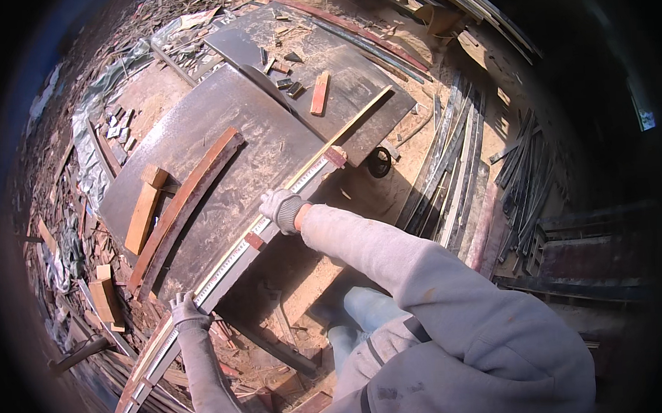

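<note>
A long, narrow strip marked like a ruler (233, 256) runs slantwise along the near edge of a metal table (196, 168). Near its lower left part my gloved left hand (188, 313) grips it, fingers curled over the edge. Farther up, my gloved right hand (279, 210) closes over the same strip, its fingertips partly hidden. A small reddish block (254, 241) sits against the strip between my hands, and another reddish block (335, 157) is near its far end. A curved reddish-brown board (187, 205) lies on the table beyond my hands, beside an orange wood piece (144, 214).
A dark upright blade-like edge (263, 84) crosses the table. An orange-red block (320, 93) and small offcuts lie beyond it. A black handwheel (379, 162) is below the table's right side. Long slats (455, 164) are stacked at right; scrap wood covers the ground at left.
</note>
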A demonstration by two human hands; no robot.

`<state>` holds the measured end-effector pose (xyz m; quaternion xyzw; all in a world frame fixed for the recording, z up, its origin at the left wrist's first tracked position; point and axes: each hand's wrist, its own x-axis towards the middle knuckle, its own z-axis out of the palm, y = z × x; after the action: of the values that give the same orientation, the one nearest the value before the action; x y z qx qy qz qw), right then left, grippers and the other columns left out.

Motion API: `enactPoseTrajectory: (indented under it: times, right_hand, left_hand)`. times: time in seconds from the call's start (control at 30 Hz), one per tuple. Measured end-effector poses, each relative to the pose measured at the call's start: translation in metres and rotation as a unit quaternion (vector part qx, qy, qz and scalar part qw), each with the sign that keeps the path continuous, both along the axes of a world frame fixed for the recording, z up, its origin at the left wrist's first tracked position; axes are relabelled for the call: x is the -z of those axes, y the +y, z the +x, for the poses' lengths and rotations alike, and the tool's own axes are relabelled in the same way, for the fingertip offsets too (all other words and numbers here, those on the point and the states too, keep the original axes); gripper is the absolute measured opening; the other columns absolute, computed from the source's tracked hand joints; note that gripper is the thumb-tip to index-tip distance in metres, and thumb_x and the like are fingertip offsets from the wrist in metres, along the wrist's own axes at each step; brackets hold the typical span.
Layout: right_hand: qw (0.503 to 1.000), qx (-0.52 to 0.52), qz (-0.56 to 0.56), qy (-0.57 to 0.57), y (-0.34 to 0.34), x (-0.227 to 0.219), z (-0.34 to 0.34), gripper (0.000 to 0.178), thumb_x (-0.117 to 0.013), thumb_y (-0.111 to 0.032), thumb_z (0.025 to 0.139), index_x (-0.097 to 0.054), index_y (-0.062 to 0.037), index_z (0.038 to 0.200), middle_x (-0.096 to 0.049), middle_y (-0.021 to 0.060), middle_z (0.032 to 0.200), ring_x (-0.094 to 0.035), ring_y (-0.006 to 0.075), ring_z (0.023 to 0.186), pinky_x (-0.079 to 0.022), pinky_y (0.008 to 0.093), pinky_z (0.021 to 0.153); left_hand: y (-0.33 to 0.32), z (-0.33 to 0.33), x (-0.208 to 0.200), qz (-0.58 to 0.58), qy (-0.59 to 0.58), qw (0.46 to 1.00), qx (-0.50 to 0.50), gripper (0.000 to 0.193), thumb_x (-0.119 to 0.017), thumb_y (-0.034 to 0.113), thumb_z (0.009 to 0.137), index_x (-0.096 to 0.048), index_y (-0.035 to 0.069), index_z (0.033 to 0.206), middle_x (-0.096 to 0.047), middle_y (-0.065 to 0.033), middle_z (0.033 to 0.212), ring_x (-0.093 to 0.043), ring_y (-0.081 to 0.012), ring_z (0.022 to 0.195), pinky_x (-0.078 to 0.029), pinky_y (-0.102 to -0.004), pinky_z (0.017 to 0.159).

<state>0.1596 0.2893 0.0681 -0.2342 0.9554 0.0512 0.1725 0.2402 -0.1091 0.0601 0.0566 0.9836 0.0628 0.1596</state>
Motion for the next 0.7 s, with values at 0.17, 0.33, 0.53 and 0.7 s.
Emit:
enactPoseTrajectory:
  times: [0.17,0.33,0.53,0.7]
  right_hand:
    - [1.000,-0.001,-0.020,0.004,-0.014,0.002,-0.107,0.046,-0.086,-0.022,0.073,-0.078,-0.0085,0.116,-0.074,0.0151,0.121,-0.071,0.0301,0.116,-0.059,0.0418,0.095]
    - [1.000,-0.010,-0.021,-0.003,-0.032,-0.007,-0.190,0.043,-0.085,-0.022,0.075,-0.079,-0.0092,0.116,-0.077,0.0151,0.119,-0.073,0.0298,0.113,-0.060,0.0432,0.091]
    - [0.998,-0.005,-0.045,0.033,-0.038,0.007,-0.227,0.037,-0.083,-0.020,0.076,-0.080,-0.0090,0.112,-0.077,0.0169,0.113,-0.074,0.0319,0.110,-0.060,0.0444,0.090]
    - [0.992,-0.039,-0.109,0.056,0.004,-0.005,-0.177,0.050,-0.081,-0.025,0.078,-0.070,-0.0069,0.124,-0.073,0.0125,0.117,-0.069,0.0306,0.115,-0.054,0.0420,0.099]
  left_hand:
    - [-0.023,-0.106,0.016,-0.034,0.001,0.999,-0.009,0.068,-0.084,0.016,0.053,-0.069,0.009,0.120,-0.062,-0.0163,0.121,-0.056,-0.0391,0.117,-0.046,-0.0440,0.111]
    - [-0.047,-0.191,0.029,-0.016,0.053,0.998,-0.011,0.065,-0.083,0.014,0.053,-0.069,0.008,0.117,-0.061,-0.0153,0.119,-0.055,-0.0390,0.115,-0.046,-0.0436,0.110]
    - [-0.050,-0.222,0.032,-0.013,0.067,0.997,-0.027,0.073,-0.088,0.017,0.047,-0.068,0.008,0.116,-0.061,-0.0144,0.122,-0.054,-0.0398,0.120,-0.046,-0.0443,0.110]
    - [-0.033,-0.182,0.023,0.007,0.070,0.997,-0.030,0.043,-0.066,0.001,0.069,-0.064,0.008,0.111,-0.060,-0.0167,0.117,-0.054,-0.0417,0.116,-0.045,-0.0472,0.106]
